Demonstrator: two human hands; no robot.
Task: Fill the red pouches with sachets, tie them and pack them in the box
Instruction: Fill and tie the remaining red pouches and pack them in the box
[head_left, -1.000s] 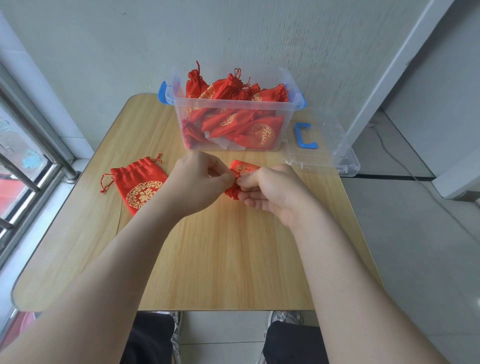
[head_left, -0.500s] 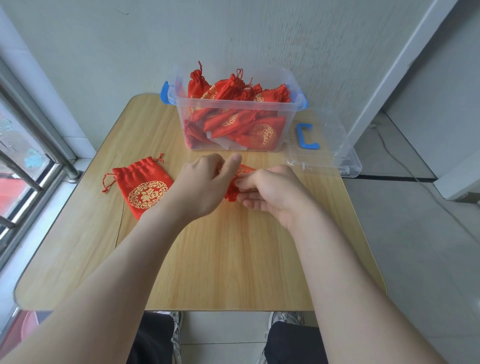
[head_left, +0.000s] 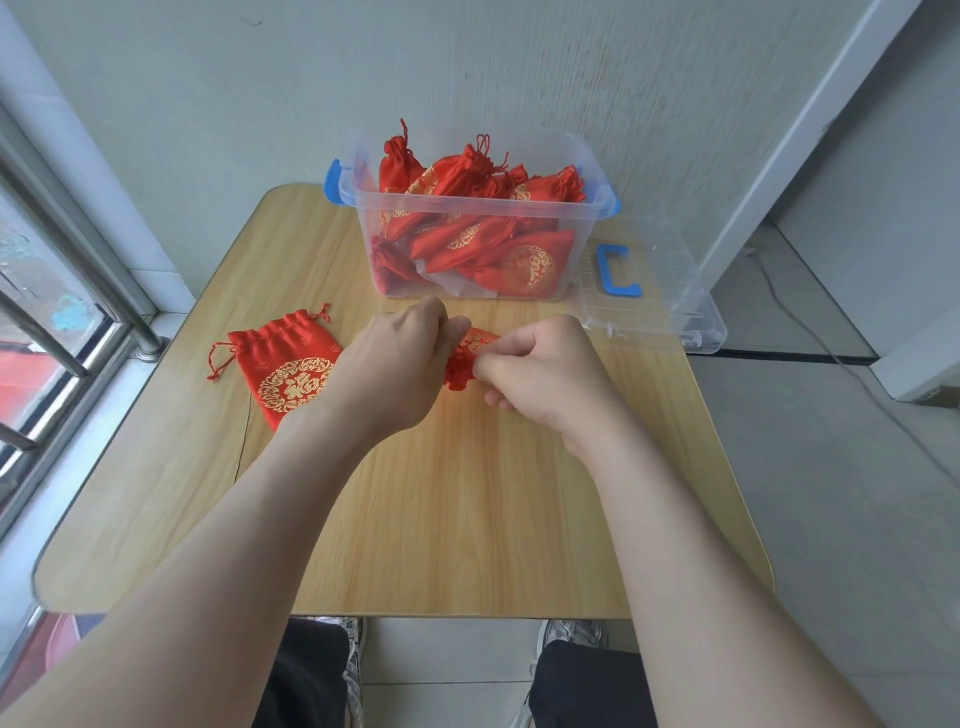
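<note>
A red pouch (head_left: 470, 358) is pinched at mid-table (head_left: 467, 519) by the left hand (head_left: 400, 364) and the right hand (head_left: 540, 374), fingers curled on its gathered neck. A second pouch (head_left: 291, 371) lies flat at left. The box (head_left: 566, 218), filled with pouches, stands at the far edge, its lid (head_left: 654, 301) at right.

The held pouch (head_left: 460, 373) lies mostly hidden behind fingers — its cords indistinguishable.
</note>
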